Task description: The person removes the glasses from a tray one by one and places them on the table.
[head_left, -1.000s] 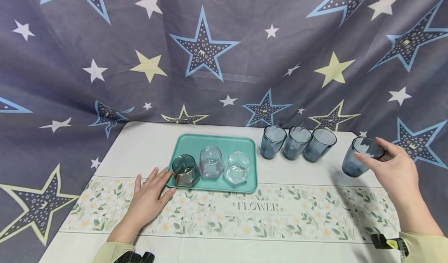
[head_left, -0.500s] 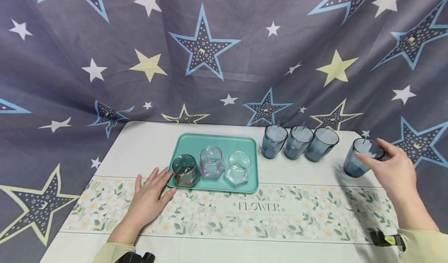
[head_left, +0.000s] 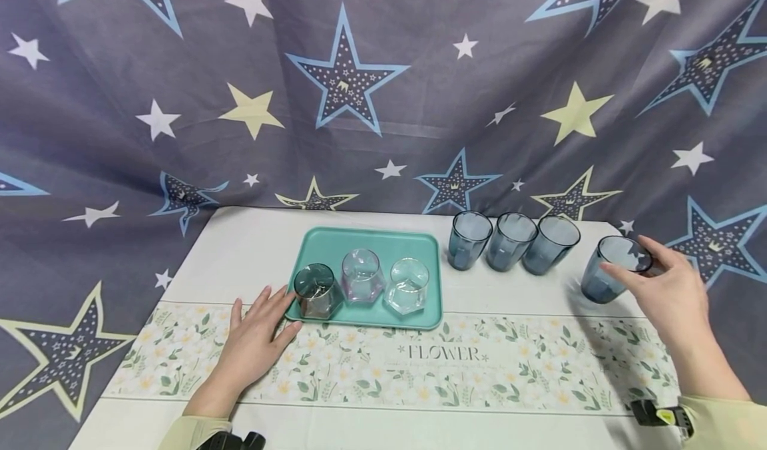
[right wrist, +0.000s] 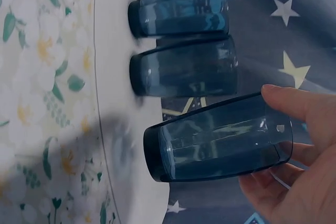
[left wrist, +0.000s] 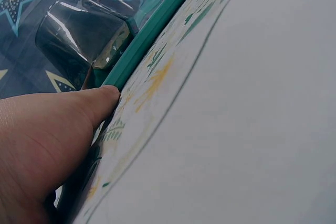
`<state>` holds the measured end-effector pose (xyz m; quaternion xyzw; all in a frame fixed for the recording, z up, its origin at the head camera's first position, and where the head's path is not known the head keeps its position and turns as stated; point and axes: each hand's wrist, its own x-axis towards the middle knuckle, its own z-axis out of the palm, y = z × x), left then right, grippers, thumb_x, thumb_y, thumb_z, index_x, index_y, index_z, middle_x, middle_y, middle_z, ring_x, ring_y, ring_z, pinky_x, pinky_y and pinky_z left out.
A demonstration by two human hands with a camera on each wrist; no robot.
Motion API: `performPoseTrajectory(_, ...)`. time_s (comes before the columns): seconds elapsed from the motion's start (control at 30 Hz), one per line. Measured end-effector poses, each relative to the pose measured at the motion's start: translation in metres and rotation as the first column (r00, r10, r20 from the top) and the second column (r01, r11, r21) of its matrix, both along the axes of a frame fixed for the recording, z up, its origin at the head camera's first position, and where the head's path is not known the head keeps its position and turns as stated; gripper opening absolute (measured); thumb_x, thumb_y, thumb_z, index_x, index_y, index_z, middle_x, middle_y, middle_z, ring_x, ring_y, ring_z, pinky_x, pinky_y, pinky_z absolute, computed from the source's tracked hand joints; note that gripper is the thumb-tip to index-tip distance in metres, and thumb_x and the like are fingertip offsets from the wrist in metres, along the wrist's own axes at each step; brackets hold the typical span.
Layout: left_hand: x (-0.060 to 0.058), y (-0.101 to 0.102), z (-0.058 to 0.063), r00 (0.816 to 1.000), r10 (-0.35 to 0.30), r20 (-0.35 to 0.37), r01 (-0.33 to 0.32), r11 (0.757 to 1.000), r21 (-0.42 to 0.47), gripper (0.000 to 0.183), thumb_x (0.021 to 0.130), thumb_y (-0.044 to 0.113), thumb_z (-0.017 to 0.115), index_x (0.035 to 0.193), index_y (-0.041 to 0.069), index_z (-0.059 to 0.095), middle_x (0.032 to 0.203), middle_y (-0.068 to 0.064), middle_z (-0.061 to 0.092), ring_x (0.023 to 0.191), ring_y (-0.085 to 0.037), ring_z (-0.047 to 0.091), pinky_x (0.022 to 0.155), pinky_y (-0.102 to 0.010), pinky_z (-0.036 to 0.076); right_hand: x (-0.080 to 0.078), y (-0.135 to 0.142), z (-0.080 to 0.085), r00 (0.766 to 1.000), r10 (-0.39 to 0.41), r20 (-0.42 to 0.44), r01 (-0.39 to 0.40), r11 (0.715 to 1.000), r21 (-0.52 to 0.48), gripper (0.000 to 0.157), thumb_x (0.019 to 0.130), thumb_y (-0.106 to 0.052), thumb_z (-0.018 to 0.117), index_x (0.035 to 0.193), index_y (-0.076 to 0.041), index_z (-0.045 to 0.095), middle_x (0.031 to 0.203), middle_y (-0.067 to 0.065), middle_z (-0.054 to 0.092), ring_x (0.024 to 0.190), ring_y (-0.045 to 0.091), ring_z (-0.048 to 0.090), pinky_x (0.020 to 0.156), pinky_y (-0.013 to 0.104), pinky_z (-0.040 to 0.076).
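Note:
My right hand (head_left: 674,293) grips a blue drinking glass (head_left: 611,273) near its rim, thumb on one side and fingers on the other. In the right wrist view the held glass (right wrist: 215,137) has its base close to the white tabletop. It stands just right of a row of three matching blue glasses (head_left: 548,247). My left hand (head_left: 254,340) lies with fingers spread at the near left corner of a green tray (head_left: 371,239). The left thumb (left wrist: 102,98) touches the tray's edge in the left wrist view.
On the tray stand a smoky grey glass (head_left: 317,293), a pinkish glass (head_left: 362,278) and a colourless glass (head_left: 407,289), all with faceted bases. A flower-print band (head_left: 443,377) crosses the white table (head_left: 252,243). A star-patterned curtain (head_left: 419,117) hangs behind it.
My right hand has brought the blue glass slightly left, closer to the row of matching glasses. The left hand and the tray have stayed in place.

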<state>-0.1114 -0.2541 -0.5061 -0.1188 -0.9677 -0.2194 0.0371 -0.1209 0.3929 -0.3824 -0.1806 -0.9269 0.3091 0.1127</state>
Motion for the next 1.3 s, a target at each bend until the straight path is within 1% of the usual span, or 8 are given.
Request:
performPoseTrajectory(0.13, 0.000, 0.000, 0.000, 1.000, -0.002, -0.006, 0.002, 1.000, 0.003, 0.066, 0.111, 0.041, 0.068, 0.166, 0.009, 0.051, 0.171, -0.017, 0.046, 0.163, -0.045, 0.028, 0.127, -0.077, -0.002, 0.001, -0.011, 0.006, 1.000, 0.017, -0.013, -0.017, 1.000, 0.027, 0.096, 0.097, -0.055, 0.083, 0.172, -0.013, 0.041, 0.156, 0.029, 0.048, 0.105, 0.020, 0.056, 0.085, 0.043, 0.044)
performPoseTrajectory(0.33, 0.000, 0.000, -0.002, 1.000, -0.004, -0.026, 0.004, 1.000, 0.006, 0.066, 0.110, 0.040, 0.070, 0.165, 0.009, 0.052, 0.170, -0.018, 0.047, 0.163, -0.046, 0.029, 0.127, -0.077, -0.002, 0.004, -0.029, 0.015, 0.999, 0.047, -0.012, -0.047, 0.998, -0.031, 0.096, 0.097, -0.054, 0.084, 0.174, -0.017, 0.039, 0.169, 0.025, 0.040, 0.137, 0.052, 0.058, 0.073, 0.015, 0.040)
performPoseTrajectory(0.47, -0.001, 0.001, -0.003, 0.999, -0.008, -0.038, 0.008, 1.000, 0.008, 0.065, 0.110, 0.039, 0.070, 0.165, 0.008, 0.053, 0.170, -0.018, 0.048, 0.162, -0.046, 0.030, 0.127, -0.077, 0.000, 0.005, -0.033, 0.018, 0.999, 0.052, -0.010, -0.053, 0.997, -0.065, 0.097, 0.098, -0.054, 0.083, 0.175, -0.018, 0.036, 0.173, 0.023, 0.035, 0.140, 0.055, 0.055, 0.070, 0.007, 0.040)
performPoseTrajectory(0.6, -0.002, 0.001, -0.004, 0.999, -0.008, -0.031, 0.009, 1.000, 0.006, 0.065, 0.110, 0.039, 0.070, 0.165, 0.008, 0.052, 0.170, -0.018, 0.047, 0.163, -0.046, 0.029, 0.127, -0.077, 0.000, 0.005, -0.031, 0.017, 0.999, 0.049, -0.015, -0.050, 0.998, -0.044, 0.095, 0.098, -0.052, 0.083, 0.174, -0.019, 0.038, 0.169, 0.025, 0.039, 0.133, 0.046, 0.059, 0.071, 0.011, 0.041)
performPoseTrajectory(0.8, -0.001, -0.001, -0.004, 1.000, -0.002, -0.003, 0.002, 1.000, -0.002, 0.067, 0.110, 0.038, 0.070, 0.166, 0.008, 0.050, 0.172, -0.016, 0.045, 0.164, -0.044, 0.026, 0.128, -0.075, -0.004, 0.006, -0.019, 0.014, 0.999, 0.031, -0.027, -0.031, 1.000, 0.000, 0.094, 0.097, -0.054, 0.085, 0.172, -0.018, 0.042, 0.160, 0.026, 0.048, 0.103, 0.003, 0.052, 0.075, 0.025, 0.041)
performPoseTrajectory(0.93, -0.001, -0.001, -0.003, 1.000, -0.001, 0.003, 0.001, 1.000, -0.006, 0.066, 0.111, 0.038, 0.069, 0.166, 0.008, 0.050, 0.172, -0.017, 0.044, 0.165, -0.044, 0.025, 0.128, -0.076, -0.004, 0.006, -0.011, 0.014, 1.000, 0.017, -0.017, -0.017, 1.000, -0.012, 0.096, 0.097, -0.056, 0.083, 0.174, -0.017, 0.039, 0.162, 0.027, 0.046, 0.100, -0.002, 0.048, 0.077, 0.028, 0.041)
performPoseTrajectory(1.13, -0.002, -0.001, -0.003, 1.000, -0.004, 0.005, 0.004, 1.000, -0.006, 0.067, 0.111, 0.040, 0.069, 0.166, 0.008, 0.050, 0.172, -0.017, 0.044, 0.164, -0.044, 0.026, 0.128, -0.076, -0.004, 0.004, -0.005, 0.013, 0.999, -0.035, -0.007, 0.035, 0.999, 0.026, 0.096, 0.099, -0.052, 0.082, 0.174, -0.012, 0.037, 0.165, 0.031, 0.042, 0.108, 0.020, 0.059, 0.078, 0.031, 0.039)
performPoseTrajectory(1.3, -0.002, -0.001, -0.002, 1.000, -0.007, 0.002, 0.007, 1.000, -0.008, 0.067, 0.111, 0.040, 0.068, 0.166, 0.008, 0.050, 0.172, -0.018, 0.045, 0.164, -0.046, 0.027, 0.127, -0.077, -0.003, 0.001, 0.002, 0.010, 0.999, -0.030, -0.011, 0.030, 0.999, 0.022, 0.094, 0.102, -0.050, 0.079, 0.174, -0.009, 0.035, 0.160, 0.034, 0.045, 0.126, 0.048, 0.055, 0.087, 0.052, 0.045)
